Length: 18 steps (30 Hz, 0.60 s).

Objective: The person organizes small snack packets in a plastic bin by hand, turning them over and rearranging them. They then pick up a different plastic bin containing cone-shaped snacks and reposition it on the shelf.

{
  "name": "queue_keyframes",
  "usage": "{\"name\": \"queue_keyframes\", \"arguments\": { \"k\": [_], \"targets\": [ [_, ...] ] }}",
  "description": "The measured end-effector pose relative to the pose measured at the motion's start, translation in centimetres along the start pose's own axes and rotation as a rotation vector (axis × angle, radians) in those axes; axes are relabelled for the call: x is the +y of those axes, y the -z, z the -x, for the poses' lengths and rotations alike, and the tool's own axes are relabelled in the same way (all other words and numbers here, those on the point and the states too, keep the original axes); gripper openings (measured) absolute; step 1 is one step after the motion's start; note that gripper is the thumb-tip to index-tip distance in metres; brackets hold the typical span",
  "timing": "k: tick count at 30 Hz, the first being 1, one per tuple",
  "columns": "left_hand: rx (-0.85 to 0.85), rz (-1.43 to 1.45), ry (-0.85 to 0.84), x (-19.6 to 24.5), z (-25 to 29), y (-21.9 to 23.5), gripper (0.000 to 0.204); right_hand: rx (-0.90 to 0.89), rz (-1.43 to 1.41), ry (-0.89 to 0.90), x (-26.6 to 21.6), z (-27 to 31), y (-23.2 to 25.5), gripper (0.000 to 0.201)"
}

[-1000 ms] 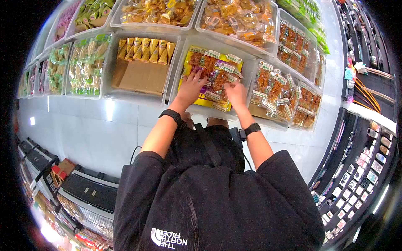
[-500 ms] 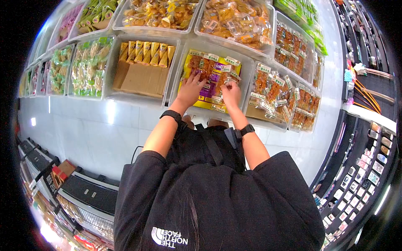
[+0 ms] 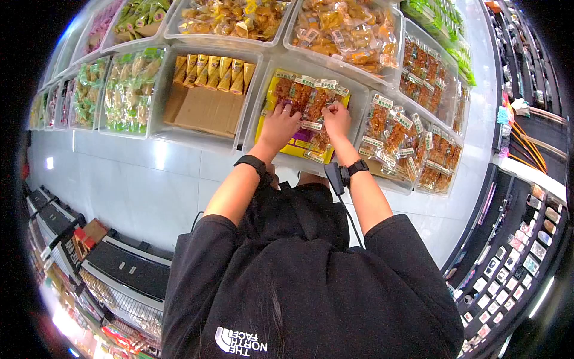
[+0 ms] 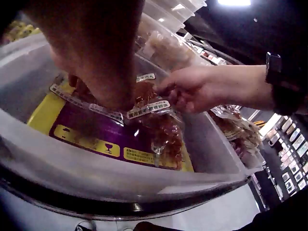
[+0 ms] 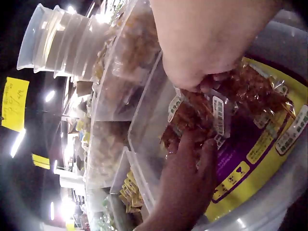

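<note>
Clear packets of reddish-brown snacks point(image 3: 302, 96) with white labels lie side by side in a plastic bin, on a yellow and purple printed sheet point(image 3: 296, 146). My left hand point(image 3: 279, 128) rests over the packets on the left, its fingers extended across them in the right wrist view. With thumb and fingers bent together, my right hand point(image 3: 336, 119) pinches a snack packet point(image 4: 163, 137) on the right side. In the right wrist view the right hand point(image 5: 207, 48) hides part of the packets.
Left of the bin point(image 3: 257, 110) stands another with gold cone packs point(image 3: 218, 73) over cardboard. On the right, a bin holds more brown packets point(image 3: 388, 128). Larger bins of bagged snacks point(image 3: 347, 33) stand behind. Dark display racks point(image 3: 514, 239) line the far right.
The right hand has moved away from the body, and packets now cover the purple patch that showed at the top middle. The left hand has stayed over the left packets.
</note>
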<state>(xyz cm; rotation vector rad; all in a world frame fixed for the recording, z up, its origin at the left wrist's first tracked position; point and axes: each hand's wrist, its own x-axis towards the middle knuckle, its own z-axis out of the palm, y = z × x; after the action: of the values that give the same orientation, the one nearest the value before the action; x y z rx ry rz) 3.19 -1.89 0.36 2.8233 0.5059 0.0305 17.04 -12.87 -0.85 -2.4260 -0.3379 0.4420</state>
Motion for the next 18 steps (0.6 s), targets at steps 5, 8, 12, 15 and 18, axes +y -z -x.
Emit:
{"name": "queue_keyframes", "arguments": {
  "k": [5,8,12,15,18],
  "targets": [
    [0.102,-0.076,-0.048,0.0,-1.2,-1.8,0.02,0.099,-0.011,0.059,-0.5,1.5,0.2,0.022],
    [0.148,-0.155,-0.082,-0.1,-1.2,-1.9,0.021,0.11,-0.13,0.075,0.6,1.4,-0.6,0.026],
    [0.165,-0.194,-0.168,-0.2,-1.1,-1.7,0.023,0.098,-0.152,-0.022,-1.1,2.2,0.3,0.028],
    [0.078,-0.146,-0.164,-0.5,-1.3,-1.8,0.032,0.111,-0.004,0.01,-0.3,1.6,-0.5,0.028],
    [0.033,-0.029,-0.094,-0.4,-1.9,-2.0,0.035,0.099,0.06,-0.026,-0.4,1.4,-0.4,0.029]
  ]
}}
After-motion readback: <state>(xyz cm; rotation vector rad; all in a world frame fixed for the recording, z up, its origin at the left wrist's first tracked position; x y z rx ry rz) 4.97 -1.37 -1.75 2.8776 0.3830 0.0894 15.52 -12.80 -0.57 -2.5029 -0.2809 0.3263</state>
